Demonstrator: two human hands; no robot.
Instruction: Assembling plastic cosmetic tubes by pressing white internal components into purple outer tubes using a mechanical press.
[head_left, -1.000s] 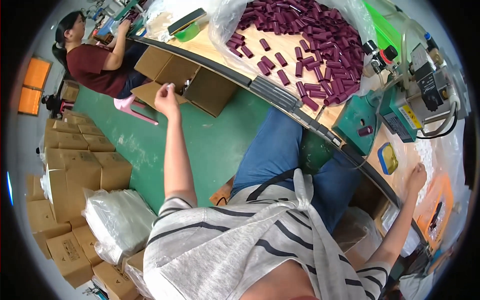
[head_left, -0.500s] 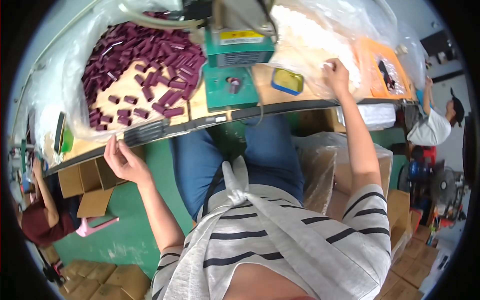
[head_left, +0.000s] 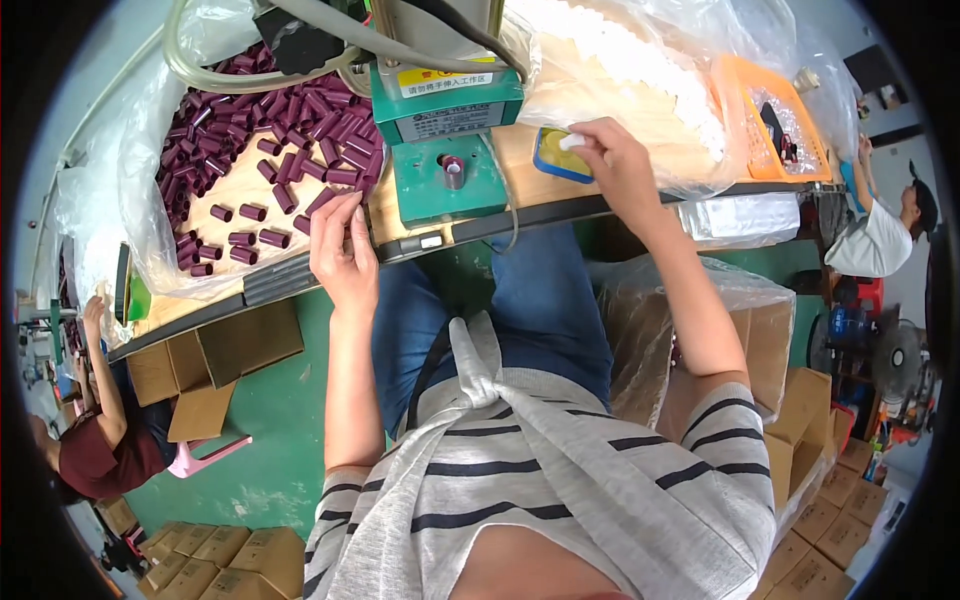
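Note:
My right hand (head_left: 622, 170) pinches a small white piece (head_left: 572, 142) between thumb and fingertips, over a blue-rimmed tin (head_left: 549, 162) with yellow contents. Whether the piece touches the contents I cannot tell. My left hand (head_left: 345, 262) is at the table's front edge, fingers loosely bent and apart from the thumb. Its fingertips reach the nearest of the short purple tubes (head_left: 273, 238); no firm grip shows. Between my hands, a purple tube stands upright in a metal holder (head_left: 454, 174) on the green machine base (head_left: 410, 195), below the green machine head (head_left: 450, 105).
White pieces (head_left: 640, 60) lie heaped on clear plastic at the back right, beside an orange basket (head_left: 785, 120). Hoses (head_left: 190, 70) hang over the purple pile. A plastic-lined carton (head_left: 740, 310) stands by my right leg. Other people work at both sides.
My right hand has come left from the white heap to the tin, with a white piece in its fingers. My left hand has moved right and up to the tubes. The view has shifted slightly.

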